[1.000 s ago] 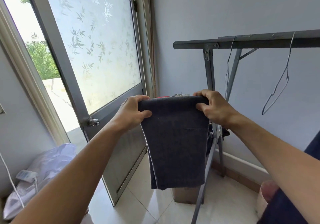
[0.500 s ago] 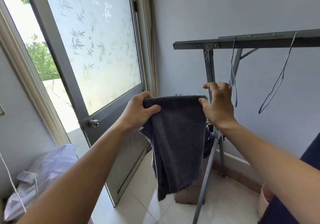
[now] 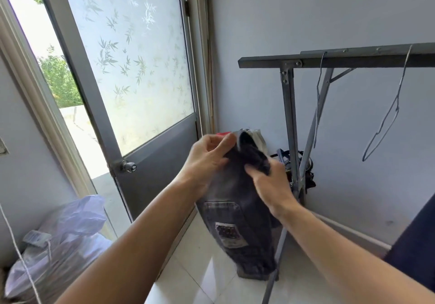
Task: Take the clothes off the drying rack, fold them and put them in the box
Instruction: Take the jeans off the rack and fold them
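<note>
A dark grey denim garment [image 3: 237,223] with a back pocket and a sewn patch hangs between my hands, low in front of the door. My left hand [image 3: 207,160] pinches its top edge. My right hand [image 3: 266,183] grips the upper right part, close beside the left; both hands are blurred. Behind the garment a pile of red and white clothes [image 3: 256,135] shows, and a corner of the brown box [image 3: 243,275] peeks out on the floor. The grey metal drying rack [image 3: 329,60] stands to the right with two bare wire hangers [image 3: 386,120].
A grey door with frosted glass and a knob [image 3: 128,166] stands ajar on the left. A white plastic bag [image 3: 61,237] lies at the lower left. Dark straps [image 3: 304,169] bunch around the rack leg [image 3: 290,124]. The floor is white tile.
My hands have come together and dropped lower. The garment, held spread out before, is now doubled over, and its pocket and patch face me.
</note>
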